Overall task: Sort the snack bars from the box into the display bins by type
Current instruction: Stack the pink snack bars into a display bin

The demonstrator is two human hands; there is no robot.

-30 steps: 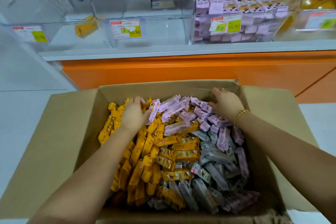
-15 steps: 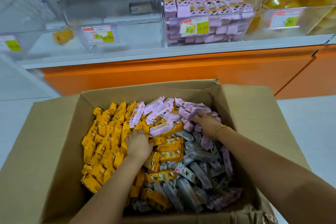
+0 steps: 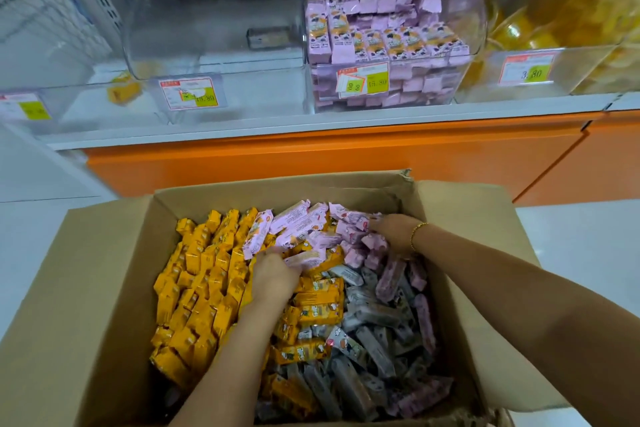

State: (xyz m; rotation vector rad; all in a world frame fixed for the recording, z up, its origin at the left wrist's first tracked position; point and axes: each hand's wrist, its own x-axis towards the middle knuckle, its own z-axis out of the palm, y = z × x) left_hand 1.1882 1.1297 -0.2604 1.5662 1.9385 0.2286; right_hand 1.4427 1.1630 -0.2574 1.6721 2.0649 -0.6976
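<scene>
An open cardboard box holds yellow snack bars on the left, pink bars heaped at the far side and grey bars on the right. My left hand is dug into the pile at the near edge of the pink heap, its fingers buried among pink bars. My right hand is pushed into the pink heap from the right, fingers curled around several pink bars. Above, a clear display bin is stacked with pink bars.
A clear middle bin holds one dark bar. The left bin holds one yellow bar. A far-right bin holds yellow goods. An orange counter front stands behind the box. Price tags hang on the bins.
My left hand moved up from the yellow bars into the pink heap. My right hand shifted back toward the far right of the pink heap, and the two hands close in on it.
</scene>
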